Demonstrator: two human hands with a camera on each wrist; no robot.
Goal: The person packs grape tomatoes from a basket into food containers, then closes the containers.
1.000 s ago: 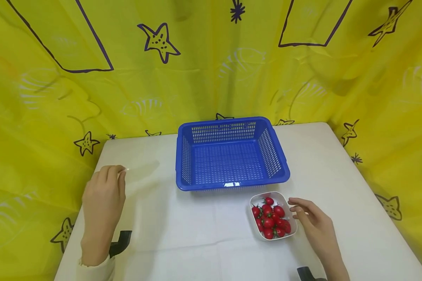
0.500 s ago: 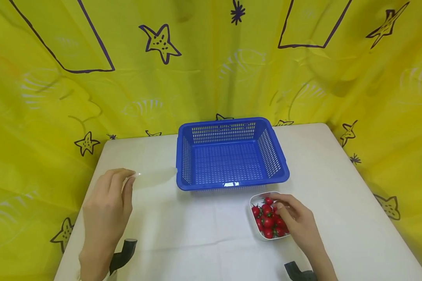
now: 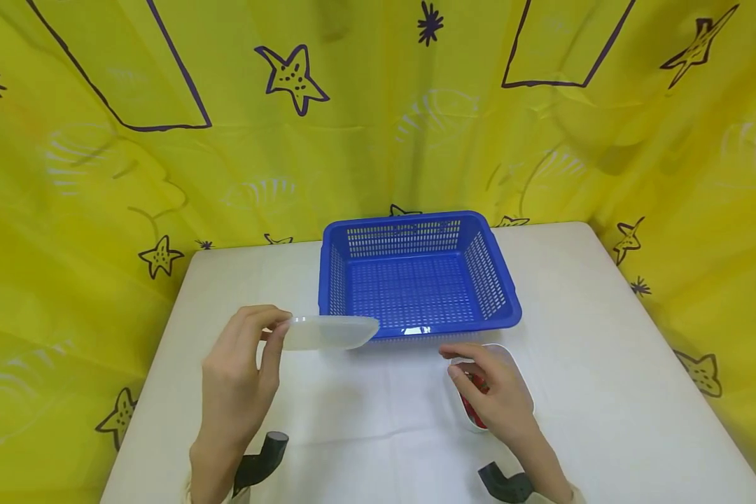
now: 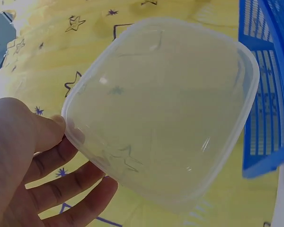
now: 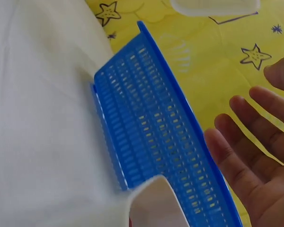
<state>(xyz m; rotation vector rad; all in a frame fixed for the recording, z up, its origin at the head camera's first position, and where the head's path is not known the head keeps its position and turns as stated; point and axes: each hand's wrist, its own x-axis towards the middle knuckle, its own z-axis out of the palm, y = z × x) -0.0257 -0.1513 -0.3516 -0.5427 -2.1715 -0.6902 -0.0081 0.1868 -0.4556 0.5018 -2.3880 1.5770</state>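
Observation:
My left hand pinches a translucent plastic lid at its edge, thumb on one side and fingers on the other. In the left wrist view the lid is a rounded square with a raised rim. My right hand hovers over a small white container, its fingers loosely bent and apart with nothing between them. Red cherry tomatoes fill this container, most of them hidden under the hand. The right wrist view shows the container's wall below the relaxed fingers.
A blue perforated plastic basket stands behind the container, with the lid overlapping its front left corner in the head view. White cloth covers the table. A yellow curtain with star drawings hangs behind and at both sides.
The left hand has moved right with the lid, turning it so its face shows more. The right hand has moved left from beside the container to over the tomatoes.

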